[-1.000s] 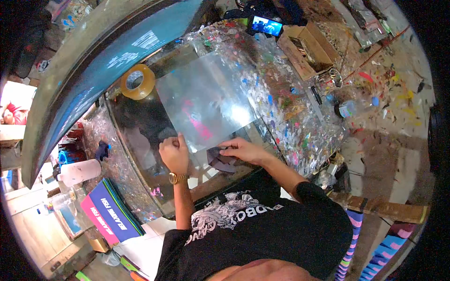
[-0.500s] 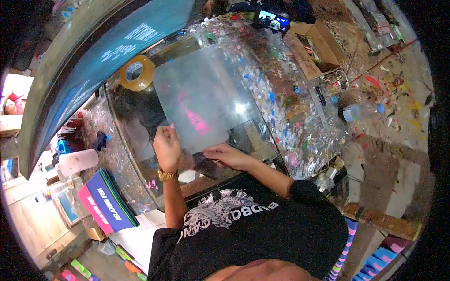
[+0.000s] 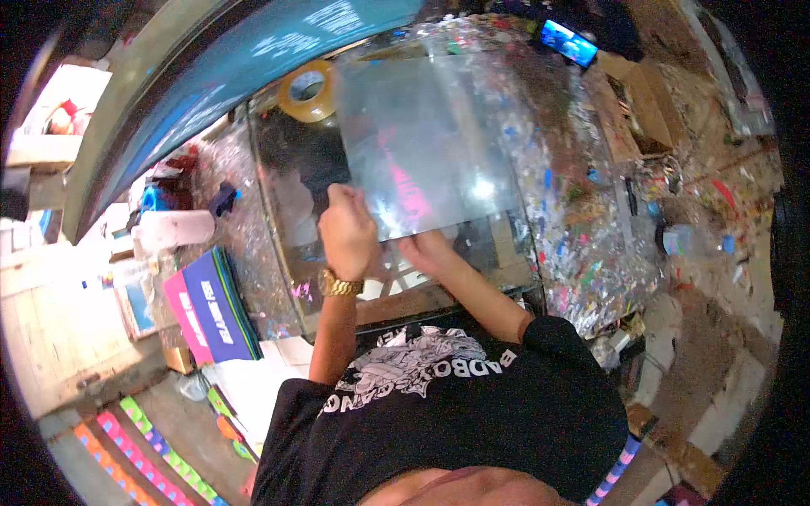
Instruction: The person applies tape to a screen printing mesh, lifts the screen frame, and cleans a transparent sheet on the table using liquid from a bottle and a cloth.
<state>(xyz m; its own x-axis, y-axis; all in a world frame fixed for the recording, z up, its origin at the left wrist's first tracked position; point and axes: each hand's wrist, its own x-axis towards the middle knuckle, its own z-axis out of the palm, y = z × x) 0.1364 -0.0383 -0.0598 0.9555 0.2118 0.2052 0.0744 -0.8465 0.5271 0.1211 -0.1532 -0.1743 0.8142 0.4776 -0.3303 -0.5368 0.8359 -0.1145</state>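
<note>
A translucent plastic sheet point(image 3: 422, 143) with pink lettering is lifted at its near edge over a glass-topped work surface. My left hand point(image 3: 348, 232), with a gold watch at the wrist, pinches the sheet's near left corner. My right hand point(image 3: 432, 255) is at the near edge, its fingers curled and partly hidden under the sheet. Whatever it grips is out of sight. A roll of clear tape point(image 3: 308, 93) lies beyond the sheet's left side.
A blue printing screen with a thick frame point(image 3: 278, 51) leans over the far left. To the right are a paint-spattered surface point(image 3: 582, 244), a lit phone point(image 3: 569, 44), an open cardboard box point(image 3: 645, 110) and a plastic bottle point(image 3: 696, 240). Printed pink and blue boards point(image 3: 215, 308) stand at left.
My view has shifted, moving the scene rightward. The sheet's near edge is now over my right fingers. The dark cloth that was in my right hand no longer shows.
</note>
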